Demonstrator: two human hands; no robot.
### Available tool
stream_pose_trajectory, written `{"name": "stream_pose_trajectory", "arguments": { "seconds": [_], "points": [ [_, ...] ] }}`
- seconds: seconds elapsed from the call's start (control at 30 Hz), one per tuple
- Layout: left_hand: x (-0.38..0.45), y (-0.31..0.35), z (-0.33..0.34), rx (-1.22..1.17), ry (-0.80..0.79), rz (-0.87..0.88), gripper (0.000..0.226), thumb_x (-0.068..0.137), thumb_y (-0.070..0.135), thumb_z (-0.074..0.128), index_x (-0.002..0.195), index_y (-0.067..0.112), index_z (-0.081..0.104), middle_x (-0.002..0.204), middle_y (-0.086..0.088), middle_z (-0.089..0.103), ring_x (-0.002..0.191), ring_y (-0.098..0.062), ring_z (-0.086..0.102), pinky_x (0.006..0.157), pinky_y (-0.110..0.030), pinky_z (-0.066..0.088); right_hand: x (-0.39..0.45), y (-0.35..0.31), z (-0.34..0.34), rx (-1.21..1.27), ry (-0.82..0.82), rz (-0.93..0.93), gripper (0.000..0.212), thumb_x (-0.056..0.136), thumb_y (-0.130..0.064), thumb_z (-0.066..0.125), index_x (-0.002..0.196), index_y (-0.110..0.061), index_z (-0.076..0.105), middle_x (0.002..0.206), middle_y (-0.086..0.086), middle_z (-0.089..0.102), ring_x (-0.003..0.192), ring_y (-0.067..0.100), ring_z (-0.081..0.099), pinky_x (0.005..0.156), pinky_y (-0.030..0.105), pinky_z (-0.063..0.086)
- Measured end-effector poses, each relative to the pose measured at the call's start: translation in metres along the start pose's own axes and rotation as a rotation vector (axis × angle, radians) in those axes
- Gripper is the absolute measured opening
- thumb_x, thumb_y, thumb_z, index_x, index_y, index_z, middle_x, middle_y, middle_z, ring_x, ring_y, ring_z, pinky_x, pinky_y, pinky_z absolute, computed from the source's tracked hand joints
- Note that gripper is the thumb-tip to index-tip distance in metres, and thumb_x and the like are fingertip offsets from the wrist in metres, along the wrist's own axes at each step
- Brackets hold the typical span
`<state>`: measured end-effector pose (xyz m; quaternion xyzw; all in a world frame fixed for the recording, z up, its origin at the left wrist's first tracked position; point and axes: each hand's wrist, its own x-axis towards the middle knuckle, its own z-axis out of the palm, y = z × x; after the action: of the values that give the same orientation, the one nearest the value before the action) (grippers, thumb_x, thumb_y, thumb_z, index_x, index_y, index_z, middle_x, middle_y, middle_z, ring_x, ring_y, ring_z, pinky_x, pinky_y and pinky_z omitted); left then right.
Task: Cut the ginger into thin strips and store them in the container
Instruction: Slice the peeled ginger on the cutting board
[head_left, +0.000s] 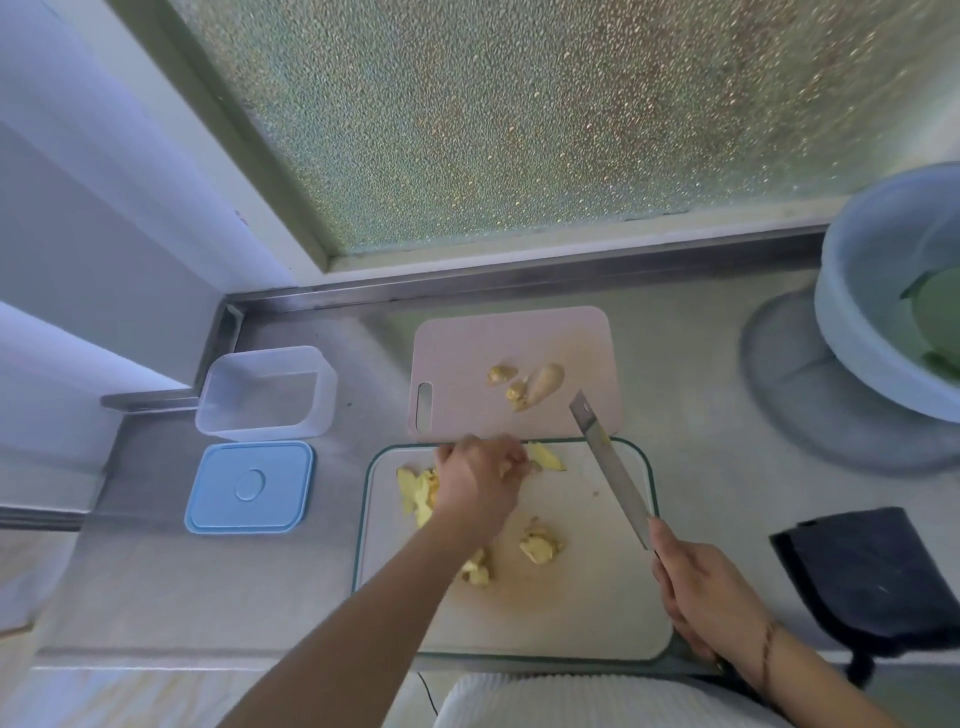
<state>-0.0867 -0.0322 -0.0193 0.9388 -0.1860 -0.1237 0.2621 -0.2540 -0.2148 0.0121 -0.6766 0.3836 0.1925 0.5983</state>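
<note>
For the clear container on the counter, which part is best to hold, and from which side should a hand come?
Grip the clear container by its near long wall, coming from above. It stands upright and open, its blue lid lying off beside it, so fingers can likely hook over the bare rim.

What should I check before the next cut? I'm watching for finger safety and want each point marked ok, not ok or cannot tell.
1. Right hand grips the knife: ok.
2. Blade clear of the left hand: ok.
3. Left hand steadies a ginger piece on the white board: ok.
4. Fingertips tucked back: cannot tell.
5. Container open, lid off: ok.
6. Ginger already in strips: not ok, chunks.
</note>
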Motion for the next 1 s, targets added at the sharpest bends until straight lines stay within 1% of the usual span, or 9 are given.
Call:
{"name": "stream_pose_trajectory", "arguments": {
  "seconds": [0.13,0.23,0.4,0.53,0.6,0.67,0.77,0.87,1.0],
  "points": [
    [0.064,0.006,-0.012,-0.144,0.045,-0.191,0.010,0.094,0.028,0.069,0.103,0.028,0.072,0.076,0.020,0.061,0.091,-0.014,0.065,0.097,-0.033,0.038,-0.002,0.004,-0.006,-0.070,0.032,-0.033,0.056,0.090,-0.058,0.035,0.060,-0.011,0.036,0.045,0.003,0.031,0.032,0.009,0.027,0.033,0.017,0.022],
    [0.091,0.000,-0.005,-0.038,0.009,-0.177,0.012,0.093,0.032,0.067,0.104,0.030,0.071,0.090,0.015,0.070,0.099,-0.016,0.064,0.087,-0.031,0.026,-0.005,0.008,-0.010,-0.076,0.071,-0.053,0.054,0.096,-0.048,0.038,0.052,-0.016,0.035,0.038,-0.002,0.032,0.028,0.004,0.027,0.032,0.012,0.021],
    [0.100,-0.016,0.005,0.170,0.006,-0.079,0.016,0.091,0.035,0.071,0.104,0.026,0.072,0.107,0.003,0.067,0.105,-0.024,0.059,0.084,-0.036,0.026,-0.007,0.011,-0.018,-0.079,0.070,-0.048,0.057,0.096,-0.049,0.037,0.049,-0.018,0.035,0.037,-0.005,0.034,0.028,0.004,0.029,0.032,0.011,0.021],
    [0.085,-0.021,0.012,0.221,0.191,0.475,0.012,0.084,0.021,0.070,0.095,0.020,0.074,0.099,-0.003,0.066,0.091,-0.031,0.060,0.081,-0.039,0.037,-0.008,0.008,-0.020,0.002,0.075,-0.024,0.052,0.097,-0.043,0.039,0.054,-0.014,0.034,0.040,-0.001,0.031,0.029,0.006,0.027,0.032,0.014,0.021],
    [0.072,-0.022,0.019,0.283,0.080,0.766,0.015,0.083,0.028,0.065,0.095,0.025,0.074,0.102,0.003,0.067,0.097,-0.025,0.052,0.082,-0.038,0.032,-0.007,0.007,-0.020,0.008,0.066,-0.014,0.053,0.097,-0.044,0.039,0.054,-0.015,0.034,0.039,-0.002,0.030,0.029,0.005,0.026,0.031,0.013,0.020],
    [0.060,-0.021,0.024,0.352,-0.012,0.862,0.019,0.077,0.027,0.076,0.096,0.028,0.073,0.105,0.005,0.067,0.102,-0.023,0.045,0.084,-0.039,0.030,-0.005,0.007,-0.019,0.031,0.060,0.002,0.053,0.097,-0.046,0.039,0.054,-0.015,0.033,0.039,-0.001,0.029,0.028,0.006,0.025,0.030,0.015,0.020],
    [0.048,-0.013,0.027,0.416,-0.081,0.745,0.026,0.068,0.024,0.088,0.089,0.028,0.073,0.103,0.006,0.067,0.103,-0.025,0.043,0.083,-0.039,0.027,-0.004,0.006,-0.017,0.013,0.048,0.011,0.054,0.095,-0.049,0.038,0.054,-0.015,0.033,0.040,-0.001,0.028,0.029,0.007,0.024,0.030,0.015,0.020],
    [0.043,-0.002,0.021,0.437,-0.143,0.665,0.017,0.073,0.020,0.083,0.084,0.025,0.070,0.096,0.005,0.067,0.099,-0.028,0.053,0.081,-0.039,0.026,-0.003,0.007,-0.015,0.002,0.035,0.002,0.053,0.096,-0.048,0.038,0.053,-0.017,0.033,0.039,-0.003,0.030,0.029,0.005,0.026,0.031,0.012,0.021],
    [0.037,0.014,0.009,0.390,-0.334,0.421,0.018,0.098,0.023,0.060,0.116,0.025,0.065,0.104,0.007,0.070,0.106,-0.020,0.055,0.092,-0.035,0.024,-0.004,0.003,-0.014,-0.019,0.008,-0.007,0.053,0.097,-0.046,0.038,0.055,-0.014,0.036,0.038,-0.003,0.031,0.028,0.004,0.028,0.031,0.011,0.022]
  ]
}}
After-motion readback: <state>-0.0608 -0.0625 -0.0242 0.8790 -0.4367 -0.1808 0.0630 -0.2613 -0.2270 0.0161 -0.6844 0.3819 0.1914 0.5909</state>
